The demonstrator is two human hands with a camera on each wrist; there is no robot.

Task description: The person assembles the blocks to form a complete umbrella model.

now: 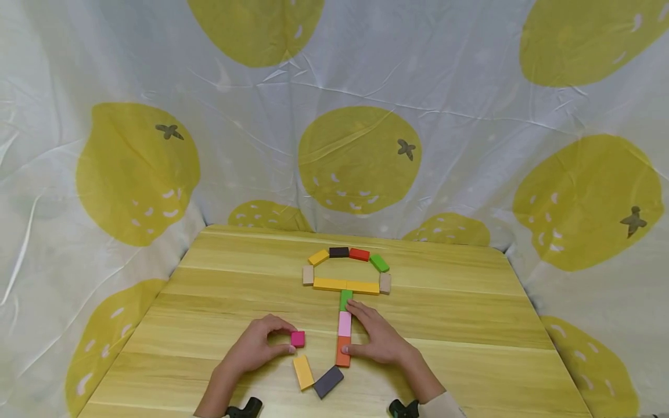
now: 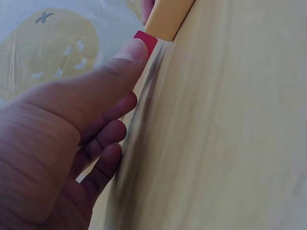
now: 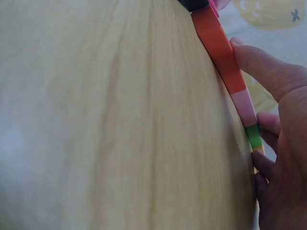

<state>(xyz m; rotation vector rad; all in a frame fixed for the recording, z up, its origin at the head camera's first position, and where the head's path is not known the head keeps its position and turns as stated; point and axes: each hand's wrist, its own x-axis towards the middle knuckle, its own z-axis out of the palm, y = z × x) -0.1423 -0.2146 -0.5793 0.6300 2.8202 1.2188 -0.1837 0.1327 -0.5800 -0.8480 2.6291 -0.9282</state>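
Note:
My left hand (image 1: 257,343) pinches a small magenta cube block (image 1: 297,339) between thumb and fingertips, low over or on the table. Just in front of it lie a yellow block (image 1: 303,373) and a dark grey block (image 1: 328,382), meeting at their ends. My right hand (image 1: 384,338) rests on a column of blocks: its thumb touches the orange block (image 1: 342,359), and its fingertips lie at the green block (image 1: 345,296). A pink block (image 1: 345,323) sits between those two. In the right wrist view the thumb presses on the orange block (image 3: 221,57).
Above the column, two long yellow blocks (image 1: 329,284) form a bar. Wood-coloured blocks (image 1: 308,276) stand at its ends, with an arch of yellow, black (image 1: 338,252), red (image 1: 359,254) and green blocks. A lemon-print cloth (image 1: 360,81) hangs around the wooden table (image 1: 460,302).

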